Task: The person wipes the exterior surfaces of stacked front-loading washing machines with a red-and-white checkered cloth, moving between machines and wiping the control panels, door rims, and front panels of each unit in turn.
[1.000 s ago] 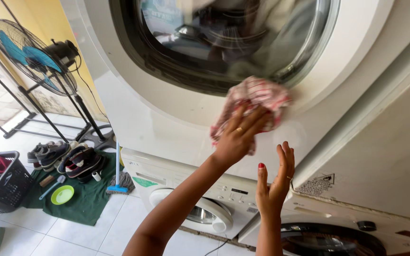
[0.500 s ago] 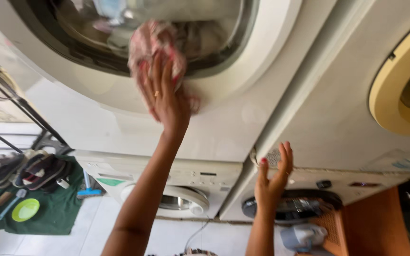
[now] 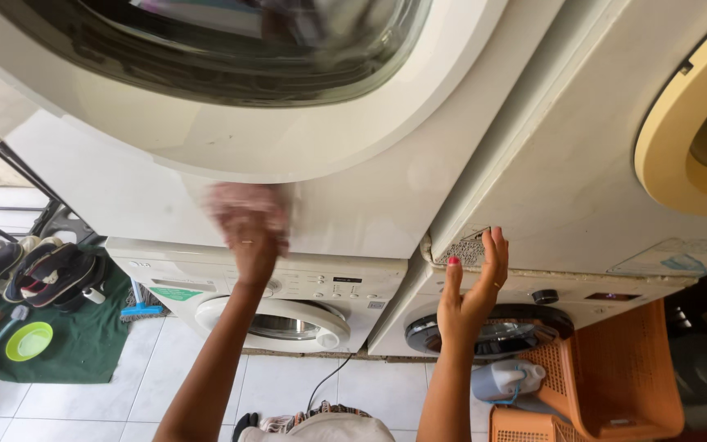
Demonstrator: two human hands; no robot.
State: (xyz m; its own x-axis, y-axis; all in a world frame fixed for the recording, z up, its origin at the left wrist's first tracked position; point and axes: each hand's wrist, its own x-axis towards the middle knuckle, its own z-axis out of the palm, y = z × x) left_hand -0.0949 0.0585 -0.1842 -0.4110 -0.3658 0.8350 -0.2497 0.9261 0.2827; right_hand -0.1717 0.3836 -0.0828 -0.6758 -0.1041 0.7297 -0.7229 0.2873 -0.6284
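Left hand: left hand (image 3: 249, 237) raised on an outstretched arm, back of hand to camera, motion-blurred; fingers curled round a bunched pink patterned cloth (image 3: 243, 200), gripping it.
Cloth: pressed against the white front panel of the upper stacked white machine (image 3: 353, 213), just below its round dark glass door (image 3: 231, 57).
Right hand: right hand (image 3: 472, 290) upright, forearm vertical, palm facing left, fingers straight and slightly spread, red-painted nails; holds nothing, touches nothing.
Right hand position: in front of the gap between the two stacks, near a worn grey corner patch (image 3: 466, 250).
Below: lower white front-load washer with round chrome-rimmed door (image 3: 284, 323); orange plastic laundry basket (image 3: 607, 376) at lower right.
Floor left: dark green mat (image 3: 83, 344), lime green round bowl (image 3: 29, 340), dark shoes (image 3: 51, 270).
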